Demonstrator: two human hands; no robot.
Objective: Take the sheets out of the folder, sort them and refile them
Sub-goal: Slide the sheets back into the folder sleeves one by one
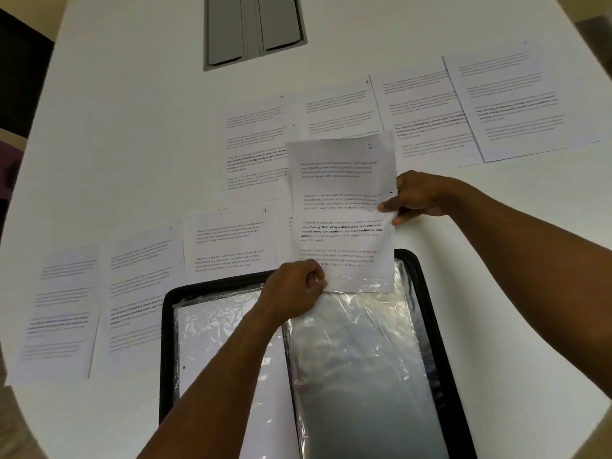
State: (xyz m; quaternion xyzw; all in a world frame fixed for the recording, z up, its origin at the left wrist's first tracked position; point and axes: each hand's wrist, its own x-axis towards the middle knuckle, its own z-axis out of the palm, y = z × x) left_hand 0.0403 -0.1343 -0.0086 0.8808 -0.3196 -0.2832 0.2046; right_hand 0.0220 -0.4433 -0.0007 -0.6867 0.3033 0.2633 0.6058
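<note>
Pinching sheet 2 with my right hand; my left hand grips the plastic sleeve mouth.

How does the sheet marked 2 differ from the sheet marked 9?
The sheet marked 2 is held by both hands, left hand and right hand; the sheet marked 9 lies untouched on the table. Sheet 2's bottom edge meets the folder's plastic sleeve; sheet 9 lies beside the folder. Both carry printed paragraphs.
</note>
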